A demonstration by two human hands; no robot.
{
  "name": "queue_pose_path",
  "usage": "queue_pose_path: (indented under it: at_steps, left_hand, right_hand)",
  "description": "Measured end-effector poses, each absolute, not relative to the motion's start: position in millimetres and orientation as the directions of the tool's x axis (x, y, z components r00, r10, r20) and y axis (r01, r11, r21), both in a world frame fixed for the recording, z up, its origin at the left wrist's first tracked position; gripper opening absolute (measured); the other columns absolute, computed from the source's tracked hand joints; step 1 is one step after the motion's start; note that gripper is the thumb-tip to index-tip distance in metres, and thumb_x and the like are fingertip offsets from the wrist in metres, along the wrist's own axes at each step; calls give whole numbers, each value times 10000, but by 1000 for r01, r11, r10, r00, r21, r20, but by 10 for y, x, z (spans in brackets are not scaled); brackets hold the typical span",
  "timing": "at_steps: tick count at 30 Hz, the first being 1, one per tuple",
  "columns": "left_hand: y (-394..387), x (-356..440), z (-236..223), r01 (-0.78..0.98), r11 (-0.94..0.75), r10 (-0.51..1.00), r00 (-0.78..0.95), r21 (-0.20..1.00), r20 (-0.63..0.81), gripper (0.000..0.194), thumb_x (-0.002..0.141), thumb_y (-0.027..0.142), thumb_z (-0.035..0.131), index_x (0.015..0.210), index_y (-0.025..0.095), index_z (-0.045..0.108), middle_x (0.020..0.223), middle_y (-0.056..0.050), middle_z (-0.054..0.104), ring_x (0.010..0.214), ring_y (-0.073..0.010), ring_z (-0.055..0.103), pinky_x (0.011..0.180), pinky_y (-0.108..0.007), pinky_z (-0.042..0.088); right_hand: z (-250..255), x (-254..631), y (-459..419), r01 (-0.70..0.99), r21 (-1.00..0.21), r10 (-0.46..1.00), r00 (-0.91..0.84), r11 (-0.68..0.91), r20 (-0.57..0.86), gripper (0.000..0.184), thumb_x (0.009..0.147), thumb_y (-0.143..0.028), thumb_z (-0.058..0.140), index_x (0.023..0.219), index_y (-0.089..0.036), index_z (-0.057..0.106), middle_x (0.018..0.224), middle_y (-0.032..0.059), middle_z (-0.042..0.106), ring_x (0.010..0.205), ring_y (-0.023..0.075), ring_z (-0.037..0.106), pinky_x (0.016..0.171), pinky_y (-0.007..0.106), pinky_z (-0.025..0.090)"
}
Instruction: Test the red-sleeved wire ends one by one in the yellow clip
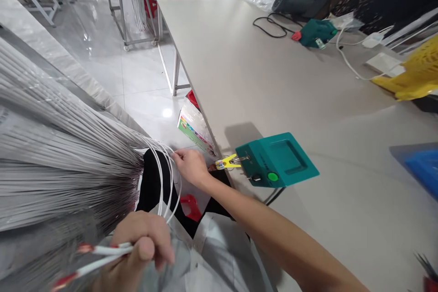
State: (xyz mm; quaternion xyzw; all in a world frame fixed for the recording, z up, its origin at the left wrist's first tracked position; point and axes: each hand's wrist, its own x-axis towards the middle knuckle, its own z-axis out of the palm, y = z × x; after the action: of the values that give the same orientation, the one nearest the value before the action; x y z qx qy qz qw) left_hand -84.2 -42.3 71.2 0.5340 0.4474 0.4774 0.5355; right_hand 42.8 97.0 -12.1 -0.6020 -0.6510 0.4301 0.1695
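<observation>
In the lower left, my left hand (pixel 140 237) is closed around a few white cables (pixel 102 262) whose ends show red inner wires. The same cables loop up from that hand toward a large bundle of white cables (pixel 68 114) on the left. My right hand (pixel 190 164) reaches out to the loop, its fingertips pinched on the white cables at the bundle's edge. Just right of it, a yellow clip (pixel 227 162) sits at the table edge, joined to a green device (pixel 277 160) with a round bright green button and a black knob.
The grey table (pixel 226 64) carries a green tool with a red tip (pixel 316 33), a dark power tool (pixel 301 2), a yellow basket (pixel 417 73) and a blue tray (pixel 424 169). A printed box (pixel 195 123) stands below the table edge. A metal frame (pixel 121 18) stands on the floor behind.
</observation>
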Motion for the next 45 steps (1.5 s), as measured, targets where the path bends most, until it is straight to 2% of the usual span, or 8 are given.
queue_pose_path:
  at_steps: [5,10,16,22,29,33,39,45]
  left_hand:
    - [-477,-888,529,226,98,951,266,969,-158,435,888,435,366,672,169,635,501,-2,506,489,-114,453,519,-245,326]
    - [-467,-869,313,304,225,867,371,926,-332,391,875,422,393,704,153,619,530,10,471,499,-109,413,492,-224,296]
    - [-345,-791,213,112,423,889,141,899,-436,385,834,476,449,693,149,597,496,40,379,476,-96,339,453,-218,237]
    - [-105,-689,201,-114,448,891,-22,887,-453,312,745,449,596,713,141,557,491,70,367,442,-62,284,422,-196,213]
    - [89,-418,211,-149,397,918,65,906,-391,201,730,318,637,693,140,553,562,45,438,531,-86,399,506,-209,345]
    - [139,-272,240,-154,365,927,157,918,-342,166,712,285,661,767,141,602,719,-5,571,703,-139,516,670,-250,424]
    - [88,-304,167,-145,334,920,264,931,-289,357,840,423,481,670,132,597,539,16,494,450,-72,385,451,-211,328]
    - [145,-301,147,-184,242,948,-165,953,-272,359,844,436,469,837,133,661,720,-52,644,602,-129,546,579,-245,450]
  right_hand:
    - [257,428,1064,397,-890,917,-222,-224,-330,388,853,-251,438,1221,-131,462,701,-4,650,531,79,543,535,198,436]
    - [767,484,1313,-244,-912,935,-216,-330,-281,367,799,-198,523,1160,-150,475,927,18,619,420,13,461,415,170,413]
    - [737,509,1354,286,-958,953,-290,3,-83,278,857,-170,431,1110,-173,544,1030,48,618,472,44,488,493,218,453]
    - [382,548,944,832,-328,838,-518,447,-171,267,850,-212,455,1076,-175,594,1272,180,478,905,261,613,755,391,472]
    - [563,864,673,395,-858,792,-610,328,22,191,854,-274,505,878,-210,683,808,17,651,747,121,595,678,219,457]
    - [552,983,583,339,-909,863,-503,244,44,134,801,-202,567,734,-191,683,758,19,614,704,109,571,638,205,443]
    - [486,1096,513,172,-985,879,-472,23,-62,259,870,-262,467,642,-172,552,547,-26,527,518,88,526,528,192,425]
    - [466,1192,465,224,-973,891,-451,58,-51,192,883,-259,441,800,-172,591,688,5,596,620,95,566,579,186,445]
